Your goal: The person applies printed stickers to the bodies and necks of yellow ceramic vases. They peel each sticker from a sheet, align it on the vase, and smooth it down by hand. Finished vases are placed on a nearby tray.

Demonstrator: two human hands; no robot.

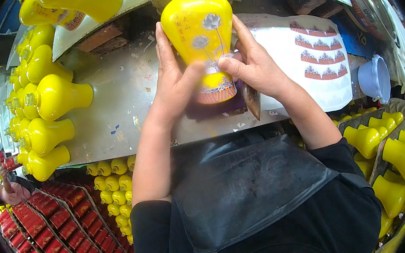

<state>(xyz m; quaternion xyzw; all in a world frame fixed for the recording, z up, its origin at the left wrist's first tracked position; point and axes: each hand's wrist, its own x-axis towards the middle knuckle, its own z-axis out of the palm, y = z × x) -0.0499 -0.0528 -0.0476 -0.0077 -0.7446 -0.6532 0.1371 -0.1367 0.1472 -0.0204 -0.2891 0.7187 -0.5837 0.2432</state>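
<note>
A glossy yellow bottle (192, 32) stands almost upright at the table's middle, its neck pointing away from me. Grey lotus flowers, dark characters and a patterned orange and violet band near the base decorate it. My left hand (173, 87) wraps its left side, the thumb smeared by motion over the lower front. On the other side my right hand (258, 67) grips it, thumb pressed on the lotus stems. Beside the base, below my right hand, lies a brown pointed tool (252, 102), partly hidden. Under the bottle is a dark purple pad (215, 110).
Several yellow bottles (64, 95) lie stacked at the left. A white decal sheet (312, 84) with patterned bands lies right, beside a pale bucket (374, 79). Racks of red cylinders (72, 211) stand lower left, near another person (12, 185). More yellow bottles (403, 153) fill racks lower right.
</note>
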